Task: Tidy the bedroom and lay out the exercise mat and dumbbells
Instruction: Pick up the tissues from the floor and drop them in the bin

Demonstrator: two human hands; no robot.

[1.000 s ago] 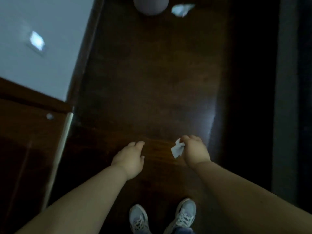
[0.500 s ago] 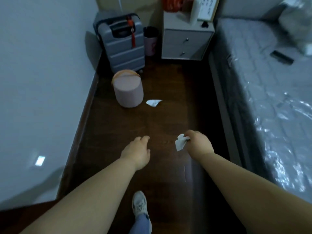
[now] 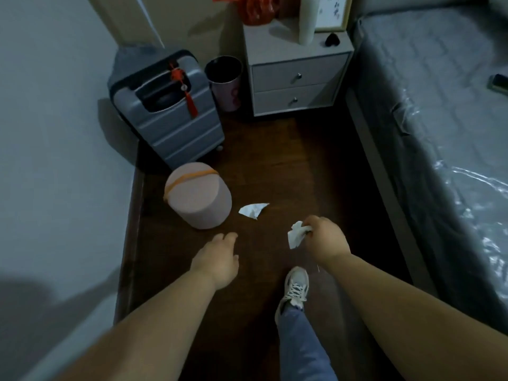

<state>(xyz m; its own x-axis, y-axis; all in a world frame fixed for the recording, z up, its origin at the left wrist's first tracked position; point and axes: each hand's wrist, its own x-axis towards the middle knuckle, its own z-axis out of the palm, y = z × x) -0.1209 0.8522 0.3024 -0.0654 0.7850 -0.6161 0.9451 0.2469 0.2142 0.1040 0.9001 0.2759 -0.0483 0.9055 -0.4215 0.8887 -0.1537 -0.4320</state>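
Note:
My right hand (image 3: pixel 324 239) is closed around a crumpled white paper scrap (image 3: pixel 295 235), held above the dark wooden floor. A second white paper scrap (image 3: pixel 253 210) lies on the floor just ahead, beside a rolled pink exercise mat (image 3: pixel 198 199) that stands on end with an orange band around it. My left hand (image 3: pixel 220 259) hangs loose and holds nothing, its fingers slightly apart, a little short of the mat. No dumbbells are in view.
A grey suitcase (image 3: pixel 170 111) stands against the left wall behind the mat. A pink waste bin (image 3: pixel 225 83) sits between it and a grey two-drawer nightstand (image 3: pixel 294 78). A bed (image 3: pixel 439 105) fills the right side. My right foot (image 3: pixel 295 287) is forward on the floor.
The view has lifted from the floor at my feet to the room ahead, and I have stepped closer to the mat and the scrap. My right hand still holds the paper.

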